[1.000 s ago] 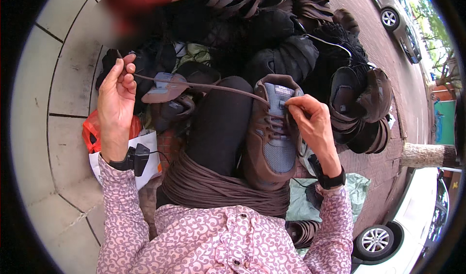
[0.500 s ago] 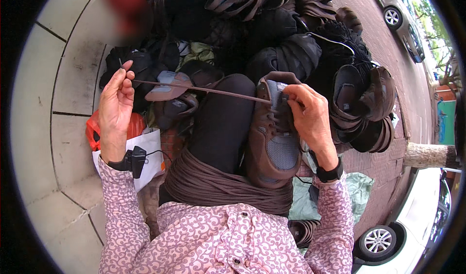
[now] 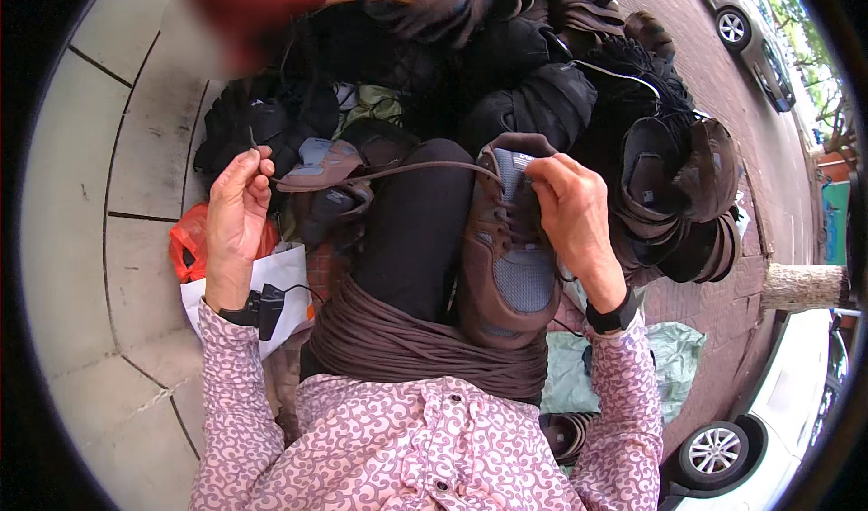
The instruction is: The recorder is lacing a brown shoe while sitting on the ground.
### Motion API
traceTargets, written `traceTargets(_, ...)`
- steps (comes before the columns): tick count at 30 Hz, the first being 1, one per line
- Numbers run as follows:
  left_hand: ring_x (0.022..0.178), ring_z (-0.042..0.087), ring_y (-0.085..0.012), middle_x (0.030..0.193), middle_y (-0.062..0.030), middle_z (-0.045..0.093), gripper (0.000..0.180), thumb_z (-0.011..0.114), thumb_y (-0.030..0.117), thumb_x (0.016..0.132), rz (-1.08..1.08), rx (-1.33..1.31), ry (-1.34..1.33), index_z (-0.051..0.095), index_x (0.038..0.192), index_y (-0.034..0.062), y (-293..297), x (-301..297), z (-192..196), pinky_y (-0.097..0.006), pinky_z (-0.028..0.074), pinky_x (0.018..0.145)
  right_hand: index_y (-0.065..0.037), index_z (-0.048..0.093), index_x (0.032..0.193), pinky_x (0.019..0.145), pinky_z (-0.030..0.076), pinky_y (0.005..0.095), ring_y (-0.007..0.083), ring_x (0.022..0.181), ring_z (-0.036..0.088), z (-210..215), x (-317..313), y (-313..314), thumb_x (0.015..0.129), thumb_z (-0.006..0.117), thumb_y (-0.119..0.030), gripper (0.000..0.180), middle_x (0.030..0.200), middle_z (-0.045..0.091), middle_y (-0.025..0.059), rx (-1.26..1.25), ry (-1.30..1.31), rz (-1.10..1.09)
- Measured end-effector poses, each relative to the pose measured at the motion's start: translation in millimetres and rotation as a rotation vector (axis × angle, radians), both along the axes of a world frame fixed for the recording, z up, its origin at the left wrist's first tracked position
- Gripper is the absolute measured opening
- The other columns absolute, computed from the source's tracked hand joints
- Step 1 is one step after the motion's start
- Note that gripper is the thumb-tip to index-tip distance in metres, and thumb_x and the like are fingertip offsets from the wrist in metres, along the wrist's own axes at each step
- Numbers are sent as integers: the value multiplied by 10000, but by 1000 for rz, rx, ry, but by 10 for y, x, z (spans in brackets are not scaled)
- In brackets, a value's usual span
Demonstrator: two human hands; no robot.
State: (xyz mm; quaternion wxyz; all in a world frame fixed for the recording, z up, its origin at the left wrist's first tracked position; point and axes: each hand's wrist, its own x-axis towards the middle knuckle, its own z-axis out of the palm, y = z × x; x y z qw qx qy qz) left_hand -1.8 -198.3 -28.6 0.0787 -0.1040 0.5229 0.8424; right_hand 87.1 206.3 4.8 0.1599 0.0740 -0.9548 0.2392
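Observation:
A brown and grey sneaker [image 3: 519, 280] rests on my lap, its toe toward me. A brown shoelace [image 3: 398, 166] runs from its upper eyelets across to my left hand [image 3: 239, 205], which pinches it close to its end; the lace sags in a slack curve. My right hand [image 3: 579, 205] is closed at the right edge of the shoe's tongue, gripping the shoe there; its fingertips are partly hidden. A thick bundle of brown laces [image 3: 407, 341] lies over my thighs.
Stacked dark shoe uppers [image 3: 533, 104] heap up ahead and right [image 3: 665, 181]. Beyond my left hand are loose uppers [image 3: 318, 164], an orange bag [image 3: 192, 240] and a white bag [image 3: 291, 280]. A person in red [image 3: 262, 4] reaches into the far pile. Green sheeting [image 3: 674, 357] lies right.
My left hand has come a little right and downward, and the taut lace has gone slack. My right hand stays by the tongue. The person in red has stretched an arm over the far shoes.

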Motion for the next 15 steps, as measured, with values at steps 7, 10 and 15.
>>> traceTargets(7,767,670,-57,945,-55,703,187,652,110,995,-51,49,-64,662,1125,-23,116,173,-160,-150,560,662,-40,672,942,701,531,419,354,827,685,-8,-22,-55,830,684,-32,114,865,667,144,-231,-37,54)
traceTargets(10,787,673,-69,945,-63,702,173,647,100,994,-117,82,-55,663,1112,-26,296,211,-167,-155,568,667,-37,674,940,730,493,405,312,833,664,137,-19,-93,842,685,-34,99,888,651,120,-9,-91,89)
traceTargets(15,743,659,-60,889,-49,682,173,625,134,1015,-228,17,-56,659,1092,-17,607,280,-95,-135,557,656,-64,623,943,841,368,395,256,1009,518,88,-76,-178,824,654,-34,126,1017,561,73,417,41,146)
